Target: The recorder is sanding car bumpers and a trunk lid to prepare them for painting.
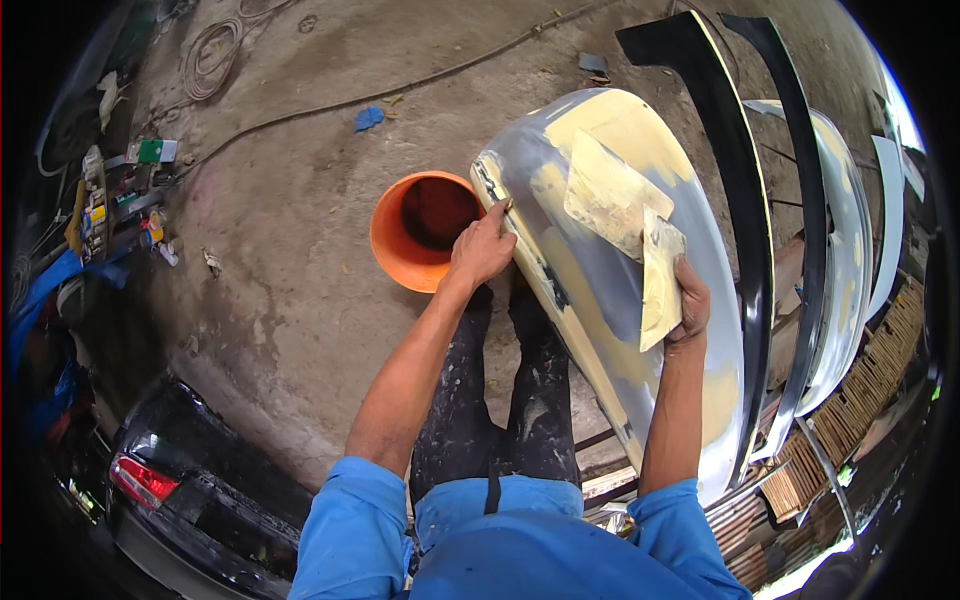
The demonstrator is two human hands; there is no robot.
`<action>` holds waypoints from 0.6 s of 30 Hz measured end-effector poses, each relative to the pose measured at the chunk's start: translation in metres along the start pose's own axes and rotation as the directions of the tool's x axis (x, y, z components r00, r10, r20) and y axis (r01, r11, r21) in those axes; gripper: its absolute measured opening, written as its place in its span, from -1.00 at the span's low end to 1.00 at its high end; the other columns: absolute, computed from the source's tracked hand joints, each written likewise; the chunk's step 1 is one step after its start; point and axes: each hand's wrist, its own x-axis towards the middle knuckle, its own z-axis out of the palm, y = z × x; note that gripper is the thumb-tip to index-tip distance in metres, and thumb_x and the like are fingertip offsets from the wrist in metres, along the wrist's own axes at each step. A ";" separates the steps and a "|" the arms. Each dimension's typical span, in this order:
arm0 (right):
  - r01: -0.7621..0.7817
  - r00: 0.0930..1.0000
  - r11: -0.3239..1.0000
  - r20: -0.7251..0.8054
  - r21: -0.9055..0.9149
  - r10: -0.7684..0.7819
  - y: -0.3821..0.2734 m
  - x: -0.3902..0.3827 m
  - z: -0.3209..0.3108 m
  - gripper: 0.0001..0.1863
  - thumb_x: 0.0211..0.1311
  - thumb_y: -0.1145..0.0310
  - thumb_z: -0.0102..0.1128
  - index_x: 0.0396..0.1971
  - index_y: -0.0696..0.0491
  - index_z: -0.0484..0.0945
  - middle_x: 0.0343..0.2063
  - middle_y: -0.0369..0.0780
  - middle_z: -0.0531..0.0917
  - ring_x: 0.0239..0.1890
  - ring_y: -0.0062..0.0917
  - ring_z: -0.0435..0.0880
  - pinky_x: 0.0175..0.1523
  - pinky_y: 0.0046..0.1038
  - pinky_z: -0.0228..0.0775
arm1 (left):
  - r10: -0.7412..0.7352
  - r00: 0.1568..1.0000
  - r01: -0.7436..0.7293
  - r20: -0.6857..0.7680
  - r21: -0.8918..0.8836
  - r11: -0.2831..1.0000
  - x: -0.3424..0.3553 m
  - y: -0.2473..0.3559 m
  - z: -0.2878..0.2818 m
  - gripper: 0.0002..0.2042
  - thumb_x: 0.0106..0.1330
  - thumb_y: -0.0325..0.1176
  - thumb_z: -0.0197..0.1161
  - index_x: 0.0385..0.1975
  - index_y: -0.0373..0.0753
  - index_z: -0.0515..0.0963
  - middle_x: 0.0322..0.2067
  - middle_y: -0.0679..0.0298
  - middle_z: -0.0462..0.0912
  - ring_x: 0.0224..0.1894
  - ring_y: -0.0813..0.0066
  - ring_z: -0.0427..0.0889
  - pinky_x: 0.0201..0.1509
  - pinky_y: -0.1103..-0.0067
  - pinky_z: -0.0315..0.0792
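Note:
My left hand (483,245) is closed at the near left edge of a large grey car body panel (705,390) with cream patches, its index finger reaching onto a chipped, dark-marked strip along that edge. My right hand (688,300) is closed round a folded pale yellow sheet (660,285), like sandpaper, held over the panel. A second creased yellow sheet (607,190) lies on the panel just above it. An orange bucket (395,255) with a dark inside stands on the floor left of my left hand.
Long black trim pieces (725,150) and more panels (840,240) line the right, beside bamboo slats (855,400). A hose (330,100) crosses the concrete floor (280,230). Cluttered cans (150,225) sit left. A black car part with red lamp (200,470) is lower left.

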 end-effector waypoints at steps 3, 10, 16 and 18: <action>0.019 0.996 1.000 -0.083 0.012 -0.017 0.003 0.001 0.009 -0.57 0.33 0.32 -0.05 0.04 0.36 0.32 -0.16 0.03 0.60 -0.22 -0.29 0.68 -0.12 -0.34 0.59 | -0.008 1.000 0.008 -0.010 0.066 0.998 -0.009 0.007 0.004 -0.38 0.04 -0.28 -0.02 0.23 -0.19 0.24 -0.26 -0.14 0.60 -0.13 -0.09 0.56 0.03 0.21 0.40; -0.024 1.000 0.999 0.008 0.029 0.024 0.001 0.004 0.005 -0.56 0.34 0.31 -0.05 0.09 0.33 0.30 -0.11 0.04 0.58 -0.18 -0.30 0.67 -0.10 -0.35 0.60 | 0.047 0.998 -0.036 -0.030 0.282 0.959 -0.069 0.038 0.054 -0.28 0.03 -0.31 0.09 0.26 -0.42 0.09 -0.58 -0.10 0.58 -0.50 -0.06 0.60 -0.33 0.18 0.50; -0.036 0.999 0.999 0.007 0.016 0.036 0.002 0.006 0.012 -0.56 0.34 0.29 -0.04 0.02 0.36 0.33 -0.16 0.03 0.60 -0.20 -0.32 0.68 -0.13 -0.35 0.60 | 0.019 1.000 -0.024 0.022 0.269 0.963 -0.136 0.056 0.119 -0.21 0.01 -0.33 0.11 0.29 -0.48 -0.02 -0.67 -0.03 0.57 -0.62 0.01 0.59 -0.45 0.15 0.48; -0.057 0.997 0.998 0.051 0.026 0.056 0.003 0.008 0.006 -0.56 0.34 0.28 -0.04 0.02 0.36 0.33 -0.16 0.02 0.60 -0.21 -0.32 0.68 -0.13 -0.35 0.60 | -0.044 0.997 0.029 0.057 0.245 0.969 -0.140 0.056 0.119 -0.26 0.02 -0.32 0.09 0.28 -0.40 0.08 -0.62 -0.07 0.58 -0.55 -0.05 0.60 -0.35 0.13 0.49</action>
